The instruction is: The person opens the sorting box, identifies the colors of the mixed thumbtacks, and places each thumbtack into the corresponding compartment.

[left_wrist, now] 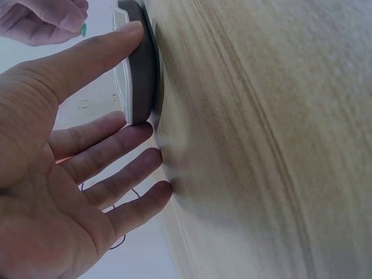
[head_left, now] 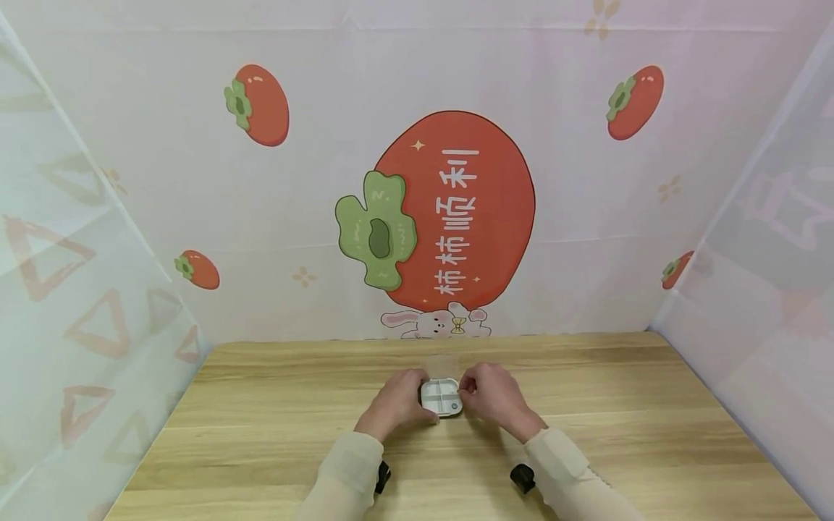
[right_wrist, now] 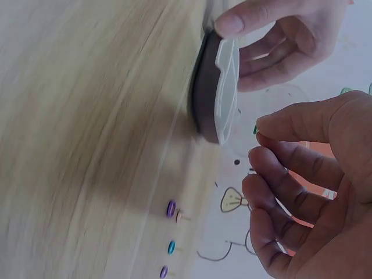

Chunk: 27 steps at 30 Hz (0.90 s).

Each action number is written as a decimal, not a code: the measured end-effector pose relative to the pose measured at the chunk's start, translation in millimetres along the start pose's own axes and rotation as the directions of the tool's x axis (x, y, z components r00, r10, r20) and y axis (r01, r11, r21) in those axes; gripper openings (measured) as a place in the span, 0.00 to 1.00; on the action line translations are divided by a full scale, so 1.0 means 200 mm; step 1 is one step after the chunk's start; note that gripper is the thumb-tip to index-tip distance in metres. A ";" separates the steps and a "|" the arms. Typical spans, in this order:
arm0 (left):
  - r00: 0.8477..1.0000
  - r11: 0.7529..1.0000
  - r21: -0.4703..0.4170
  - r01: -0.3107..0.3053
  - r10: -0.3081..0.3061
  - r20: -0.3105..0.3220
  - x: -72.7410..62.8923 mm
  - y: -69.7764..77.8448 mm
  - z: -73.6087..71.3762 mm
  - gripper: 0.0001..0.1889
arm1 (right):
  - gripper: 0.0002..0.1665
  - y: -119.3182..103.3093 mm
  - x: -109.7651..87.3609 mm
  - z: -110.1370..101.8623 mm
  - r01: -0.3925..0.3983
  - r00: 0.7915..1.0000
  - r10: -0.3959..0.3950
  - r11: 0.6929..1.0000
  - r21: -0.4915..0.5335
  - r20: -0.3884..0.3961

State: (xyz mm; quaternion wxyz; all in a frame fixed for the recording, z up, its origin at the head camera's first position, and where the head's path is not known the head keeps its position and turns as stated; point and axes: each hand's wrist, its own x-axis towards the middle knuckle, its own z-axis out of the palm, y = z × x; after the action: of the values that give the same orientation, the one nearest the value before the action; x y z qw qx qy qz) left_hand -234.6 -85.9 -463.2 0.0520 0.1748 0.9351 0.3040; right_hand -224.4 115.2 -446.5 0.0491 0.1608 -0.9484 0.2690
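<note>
A small white pill box (head_left: 433,407) with a dark grey base (left_wrist: 143,75) lies on the wooden table, its inside split into several compartments. A clear lid (head_left: 441,364) seems to stand open at its far side. My left hand (head_left: 402,399) grips the box from the left, thumb on the near edge and fingers at the far edge. Just right of the box, my right hand (head_left: 493,394) pinches a tiny green piece (right_wrist: 256,128) between thumb and index finger; its exact kind is too small to tell. A small dark round spot (head_left: 454,406) shows in the near right compartment.
Several tiny coloured round pieces lie on the table in the right wrist view, among them a purple one (right_wrist: 171,208) and a teal one (right_wrist: 171,247). A printed cloth wall (head_left: 313,181) rises behind the wooden table (head_left: 274,405), with more cloth at both sides.
</note>
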 end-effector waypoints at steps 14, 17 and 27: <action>1.000 1.000 -0.004 -0.003 0.003 0.005 -0.01 0.01 -0.01 0.26 | 0.06 -0.09 0.03 0.09 0.061 0.998 -0.062 0.998 0.018 0.033; 1.000 1.000 0.000 -0.012 0.012 0.000 -0.01 0.01 -0.01 0.25 | 0.06 -0.10 0.04 0.11 0.073 0.997 -0.074 0.997 0.022 0.037; 1.000 1.000 -0.006 -0.018 0.018 -0.015 -0.01 0.01 -0.01 0.25 | 0.09 -0.12 0.05 0.15 0.111 0.994 -0.112 0.994 0.020 0.022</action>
State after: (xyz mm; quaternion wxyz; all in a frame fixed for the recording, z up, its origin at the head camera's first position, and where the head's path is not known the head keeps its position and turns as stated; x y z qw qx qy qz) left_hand -233.1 -86.2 -461.3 0.0427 0.1805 0.9329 0.3086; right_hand -226.6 77.7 -458.7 0.0514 0.2170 -0.9358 0.2730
